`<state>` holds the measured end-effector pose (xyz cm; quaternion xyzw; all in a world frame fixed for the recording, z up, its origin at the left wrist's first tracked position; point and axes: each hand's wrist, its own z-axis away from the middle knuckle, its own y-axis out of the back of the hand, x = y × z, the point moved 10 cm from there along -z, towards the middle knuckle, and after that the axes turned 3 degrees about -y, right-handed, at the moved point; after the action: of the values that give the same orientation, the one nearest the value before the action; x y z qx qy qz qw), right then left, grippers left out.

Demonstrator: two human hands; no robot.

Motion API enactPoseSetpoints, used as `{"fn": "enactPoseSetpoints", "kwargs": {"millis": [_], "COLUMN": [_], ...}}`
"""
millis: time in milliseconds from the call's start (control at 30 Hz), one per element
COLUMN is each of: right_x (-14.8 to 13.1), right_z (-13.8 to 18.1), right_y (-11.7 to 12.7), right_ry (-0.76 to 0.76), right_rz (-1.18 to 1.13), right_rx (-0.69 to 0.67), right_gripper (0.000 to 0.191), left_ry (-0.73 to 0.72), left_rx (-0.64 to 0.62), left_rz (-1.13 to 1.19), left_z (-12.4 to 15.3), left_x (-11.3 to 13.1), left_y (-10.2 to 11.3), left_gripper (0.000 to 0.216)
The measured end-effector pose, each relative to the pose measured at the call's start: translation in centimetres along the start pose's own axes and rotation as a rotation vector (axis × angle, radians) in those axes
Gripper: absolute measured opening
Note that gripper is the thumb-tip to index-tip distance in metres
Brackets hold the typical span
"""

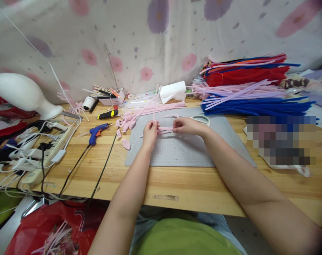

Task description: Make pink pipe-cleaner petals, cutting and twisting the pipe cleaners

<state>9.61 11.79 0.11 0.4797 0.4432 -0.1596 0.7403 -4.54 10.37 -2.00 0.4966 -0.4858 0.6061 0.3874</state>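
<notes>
Beside the mat [187, 152], glue gun [97, 132].

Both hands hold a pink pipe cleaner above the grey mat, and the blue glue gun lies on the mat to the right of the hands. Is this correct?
Not quite. In the head view the glue gun lies on the bare wooden table, left of the mat. The rest holds: the left hand and right hand hold a pink pipe cleaner above the grey mat.

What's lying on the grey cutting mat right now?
On the grey cutting mat: both hands, left hand and right hand, gripping a pink pipe cleaner; scissors behind, partly hidden.
</notes>
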Motion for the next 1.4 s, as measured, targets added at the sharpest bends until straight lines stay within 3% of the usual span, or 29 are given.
{"fn": "enactPoseSetpoints", "kwargs": {"millis": [200,500,667,833,967,1167,1400], "right_x": [-1.6,0.5,-0.1,-0.3,0.1,0.1,-0.1], "right_z": [0.2,-0.3,-0.1,0.0,-0.3,-0.5,-0.2], "right_y": [1.9,1.9,1.6,2.1,2.2,2.2,1.9], "right_ry": [0.113,0.009,0.052,0.079,0.053,0.040,-0.012], "right_rz": [-0.196,-0.716,-0.722,-0.678,-0.678,-0.679,-0.689], "right_rx": [0.167,0.461,0.475,0.535,0.499,0.313,0.275], "right_gripper": [0.018,0.030,0.030,0.029,0.034,0.032,0.015], "left_ry": [-0.050,-0.076,-0.028,-0.072,-0.100,-0.116,-0.104], "left_rx": [-0.131,-0.183,-0.187,-0.179,-0.158,-0.145,-0.151], "left_rz": [-0.067,-0.107,-0.031,-0.070,-0.135,-0.165,-0.143], "left_z": [0.8,1.3,1.9,2.0,1.6,1.0,1.3], "left_x": [-0.1,-1.1,-1.5,-0.9,-0.9,-0.7,-0.6], "left_y": [-2.1,-3.4,-4.2,-3.9,-3.5,-2.8,-3.1], "left_gripper": [0.018,0.020,0.024,0.023,0.021,0.023,0.024]}}
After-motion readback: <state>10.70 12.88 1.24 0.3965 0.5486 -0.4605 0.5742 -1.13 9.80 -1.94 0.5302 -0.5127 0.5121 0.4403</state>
